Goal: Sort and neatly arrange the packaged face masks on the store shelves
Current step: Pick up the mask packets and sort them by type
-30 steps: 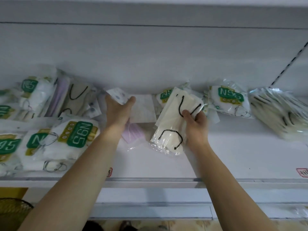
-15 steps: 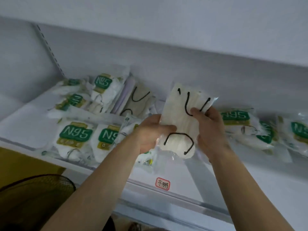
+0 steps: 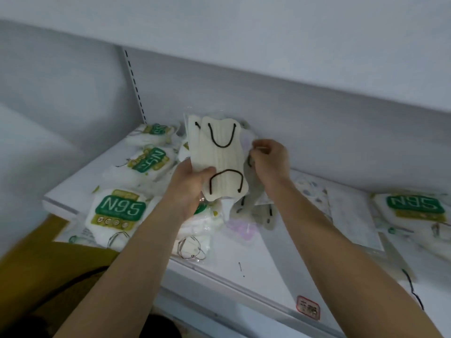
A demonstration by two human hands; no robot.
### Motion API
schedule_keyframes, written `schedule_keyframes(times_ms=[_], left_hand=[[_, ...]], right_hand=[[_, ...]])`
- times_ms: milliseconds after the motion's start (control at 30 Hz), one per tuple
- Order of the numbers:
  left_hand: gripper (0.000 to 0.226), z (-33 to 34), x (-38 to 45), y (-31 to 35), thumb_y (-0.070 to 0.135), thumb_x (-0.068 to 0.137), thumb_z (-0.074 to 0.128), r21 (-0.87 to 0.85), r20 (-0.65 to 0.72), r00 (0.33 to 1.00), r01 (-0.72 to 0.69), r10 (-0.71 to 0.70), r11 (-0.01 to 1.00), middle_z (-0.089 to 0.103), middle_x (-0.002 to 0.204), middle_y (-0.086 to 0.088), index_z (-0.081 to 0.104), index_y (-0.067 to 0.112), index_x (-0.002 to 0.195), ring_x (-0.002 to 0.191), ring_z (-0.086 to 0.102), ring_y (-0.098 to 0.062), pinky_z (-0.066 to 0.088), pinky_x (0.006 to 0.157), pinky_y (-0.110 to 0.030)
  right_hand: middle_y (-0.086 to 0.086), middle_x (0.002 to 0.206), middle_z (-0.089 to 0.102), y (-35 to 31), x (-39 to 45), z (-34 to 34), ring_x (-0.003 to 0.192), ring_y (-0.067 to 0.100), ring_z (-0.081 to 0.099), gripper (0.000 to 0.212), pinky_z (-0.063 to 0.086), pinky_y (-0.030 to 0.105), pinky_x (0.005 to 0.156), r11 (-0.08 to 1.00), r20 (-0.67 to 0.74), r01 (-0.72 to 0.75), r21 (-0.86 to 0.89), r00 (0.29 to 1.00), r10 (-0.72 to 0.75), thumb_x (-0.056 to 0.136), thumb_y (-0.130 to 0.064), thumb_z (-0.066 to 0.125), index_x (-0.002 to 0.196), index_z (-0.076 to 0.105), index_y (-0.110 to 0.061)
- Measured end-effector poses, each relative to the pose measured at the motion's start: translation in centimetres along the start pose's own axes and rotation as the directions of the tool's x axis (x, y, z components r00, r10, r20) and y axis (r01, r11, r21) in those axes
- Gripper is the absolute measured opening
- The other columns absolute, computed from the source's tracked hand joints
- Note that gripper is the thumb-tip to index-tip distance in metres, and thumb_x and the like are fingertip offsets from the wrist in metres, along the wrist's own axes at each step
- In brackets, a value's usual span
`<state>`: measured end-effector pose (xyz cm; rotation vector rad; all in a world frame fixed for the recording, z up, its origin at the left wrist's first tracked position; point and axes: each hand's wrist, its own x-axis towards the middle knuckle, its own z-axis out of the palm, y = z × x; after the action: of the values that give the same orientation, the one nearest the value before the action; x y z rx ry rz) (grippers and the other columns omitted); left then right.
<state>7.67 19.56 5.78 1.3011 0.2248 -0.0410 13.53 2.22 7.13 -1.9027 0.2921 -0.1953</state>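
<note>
My left hand [image 3: 189, 189] grips a clear pack of cream masks with black ear loops [image 3: 219, 157] by its lower left edge and holds it upright above the white shelf [image 3: 244, 264]. Just to the right, my right hand [image 3: 269, 159] reaches behind that pack, its fingers curled and pinching the edge of another clear packet that is mostly hidden. Green-labelled N95 packs [image 3: 117, 213] lie in a pile at the shelf's left end. One more N95 pack [image 3: 415, 208] lies at the right. A pink mask pack [image 3: 241, 228] lies under my arms.
A patterned mask packet [image 3: 314, 193] lies flat right of my right wrist. A slotted upright [image 3: 134, 86] runs up the back wall. A red price tag [image 3: 308, 307] sits on the shelf's front edge. The upper shelf [image 3: 292, 57] overhangs close above. A yellow surface [image 3: 36, 264] shows below left.
The view swung left toward the shelf's end. My left hand took over the cream pack from the right hand, which let go and moved behind it to another packet.
</note>
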Motion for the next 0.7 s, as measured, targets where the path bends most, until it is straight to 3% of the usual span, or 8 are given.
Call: schedule_keyframes(times_ms=[133,233,300,333,400,433,533,700], left_hand=[[0.031,0.2,0.4,-0.4,-0.013,0.094,0.054,-0.017,0.059,0.997,-0.055,0.056,0.998,0.077,0.109,-0.014,0.068,0.006,0.115,0.102,0.074,-0.030,0.063,0.080,-0.042],[0.032,1.1,0.4,-0.9,-0.001,0.091,0.058,0.382,0.114,0.984,-0.171,0.138,0.908,0.072,0.091,0.009,0.066,0.022,0.112,0.077,0.069,0.000,0.057,0.066,-0.023],[0.040,1.8,0.4,-1.0,0.009,0.087,0.060,0.583,0.180,0.976,-0.208,0.125,0.785,0.052,0.102,0.024,0.060,0.023,0.125,0.064,0.060,0.006,0.052,0.059,-0.023],[0.048,2.0,0.6,-1.3,0.015,0.087,0.062,0.629,0.178,0.979,-0.193,0.102,0.753,0.061,0.103,0.012,0.055,0.023,0.134,0.077,0.065,0.002,0.056,0.067,-0.027],[0.057,2.3,0.5,-1.2,0.023,0.088,0.064,0.698,0.114,0.993,-0.095,0.022,0.710,0.062,0.128,-0.010,0.046,0.023,0.142,0.115,0.065,-0.019,0.057,0.092,-0.037],[0.054,2.4,0.6,-1.3,0.023,0.090,0.063,0.718,0.106,0.994,-0.074,-0.004,0.692,0.062,0.125,-0.008,0.045,0.021,0.140,0.116,0.065,-0.024,0.057,0.090,-0.036],[0.041,2.5,0.6,-1.4,0.016,0.092,0.059,0.766,0.204,0.978,-0.186,0.042,0.615,0.061,0.101,0.001,0.049,0.016,0.132,0.079,0.060,-0.009,0.048,0.060,-0.020],[0.041,2.2,1.2,-2.2,0.017,0.089,0.059,0.798,0.236,0.969,-0.240,0.080,0.553,0.064,0.116,0.000,0.055,0.013,0.130,0.097,0.060,-0.014,0.051,0.079,-0.025]], right_hand=[[-0.020,0.081,0.062,-5.1,-3.2,-0.1,0.068,-0.004,0.058,0.022,0.045,0.015,0.067,0.870,-0.306,0.488,0.064,0.840,-0.448,0.093,-0.006,0.059,0.093,0.064,-0.027],[-0.015,0.086,0.066,-9.5,-3.0,2.1,0.076,0.002,0.064,0.022,0.052,0.019,0.075,0.684,0.022,0.729,-0.023,0.684,-0.729,0.090,-0.008,0.063,0.100,0.067,-0.027],[-0.004,0.109,0.067,-10.4,-2.0,5.1,0.101,0.015,0.064,0.038,0.054,0.036,0.092,0.593,0.488,0.767,-0.247,0.627,-0.607,0.085,-0.019,0.070,0.123,0.065,-0.023],[0.002,0.125,0.061,-10.0,-1.3,6.7,0.118,0.025,0.057,0.057,0.050,0.044,0.100,0.502,0.660,0.769,-0.396,0.618,-0.427,0.082,-0.029,0.075,0.136,0.057,-0.026],[0.010,0.150,0.039,-8.2,-0.4,8.9,0.141,0.042,0.033,0.088,0.036,0.056,0.113,0.314,0.745,0.729,-0.609,0.661,-0.091,0.079,-0.045,0.081,0.154,0.036,-0.034],[0.012,0.154,0.034,-7.3,0.0,9.5,0.143,0.044,0.028,0.088,0.032,0.054,0.114,0.276,0.729,0.710,-0.647,0.683,-0.046,0.080,-0.046,0.080,0.155,0.035,-0.034],[0.010,0.149,0.038,-5.9,1.5,9.2,0.134,0.041,0.038,0.065,0.038,0.048,0.110,0.337,0.680,0.689,-0.642,0.714,-0.165,0.087,-0.033,0.073,0.146,0.046,-0.031],[0.003,0.139,0.049,-6.4,0.8,3.3,0.128,0.027,0.051,0.066,0.042,0.040,0.111,0.637,0.525,0.700,-0.323,0.692,-0.495,0.079,-0.029,0.080,0.139,0.055,-0.021]])
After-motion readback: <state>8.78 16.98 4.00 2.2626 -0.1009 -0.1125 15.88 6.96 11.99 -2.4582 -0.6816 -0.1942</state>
